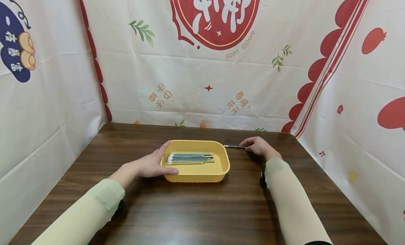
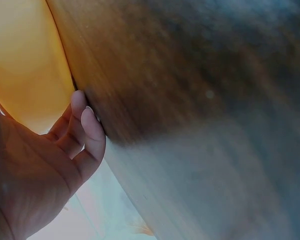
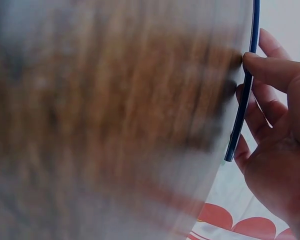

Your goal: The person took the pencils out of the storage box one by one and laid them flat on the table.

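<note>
A yellow plastic basket [image 1: 196,178] stands on the table in the head view. Inside it lies a row of pencils [image 1: 190,158], pale ends to the left, in green, dark and gold tones. My left hand [image 1: 153,164] holds the basket's left end, thumb over the front rim and fingers toward the back. In the left wrist view, that hand's curled fingers [image 2: 94,135] are beside the yellow wall. Right of the basket, my right hand [image 1: 258,147] pinches a dark blue pencil [image 3: 244,95] between thumb and fingers, low over the table. Its pale end points to the basket.
The dark wood table [image 1: 190,217] extends on all sides of the basket. White printed cloth [image 1: 202,69] hangs behind it and along both sides. Both wrist views show the tabletop blurred.
</note>
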{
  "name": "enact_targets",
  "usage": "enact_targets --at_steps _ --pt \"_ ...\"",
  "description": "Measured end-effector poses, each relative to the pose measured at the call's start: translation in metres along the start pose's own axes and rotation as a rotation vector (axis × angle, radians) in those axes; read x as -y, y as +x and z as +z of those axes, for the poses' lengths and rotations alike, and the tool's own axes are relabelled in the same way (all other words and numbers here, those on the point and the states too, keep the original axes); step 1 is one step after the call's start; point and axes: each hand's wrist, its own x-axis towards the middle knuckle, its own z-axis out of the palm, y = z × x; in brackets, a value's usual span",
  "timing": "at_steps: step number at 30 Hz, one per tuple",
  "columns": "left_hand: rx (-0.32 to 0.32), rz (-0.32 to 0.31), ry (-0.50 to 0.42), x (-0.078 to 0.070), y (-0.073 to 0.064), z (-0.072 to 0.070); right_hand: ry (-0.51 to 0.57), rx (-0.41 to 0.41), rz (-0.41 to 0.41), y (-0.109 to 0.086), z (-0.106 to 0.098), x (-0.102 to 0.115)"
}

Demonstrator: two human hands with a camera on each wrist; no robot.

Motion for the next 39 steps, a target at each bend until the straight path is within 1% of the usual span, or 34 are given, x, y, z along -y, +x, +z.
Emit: enact_targets --at_steps 5,13,17,24,27,34,36,39 --pt "-0.004 0.006 0.001 0.0004 -0.0008 0.0006 -0.012 0.002 -0.007 0.0019 -0.0012 -0.0018" --pt "-0.002 -0.001 -0.001 -0.0008 -0.0024 0.0013 -0.018 0.013 -0.007 0.0025 -0.0014 0.0001" --pt "-0.002 -0.005 -0.002 -0.0013 -0.0026 0.0014 -0.015 0.016 0.003 0.0024 -0.0013 -0.0009" --pt "-0.002 -0.003 0.007 -0.0022 -0.0027 0.001 -0.01 0.016 0.05 0.0045 -0.0006 -0.0035" --pt "0.0 -0.007 0.009 -0.0026 -0.0031 0.0006 -0.023 0.021 0.035 0.0048 -0.001 -0.0036" --pt "-0.003 -0.002 0.005 -0.0034 -0.0032 0.0002 -0.037 -0.013 0.024 0.003 -0.0021 -0.0026" --pt "-0.003 -0.004 0.006 -0.0031 -0.003 0.0 -0.034 -0.023 0.012 0.0019 -0.0027 -0.0012" --pt "-0.004 -0.01 0.006 -0.0027 -0.0028 -0.0007 -0.018 -0.039 -0.029 -0.0011 -0.0031 0.0037"
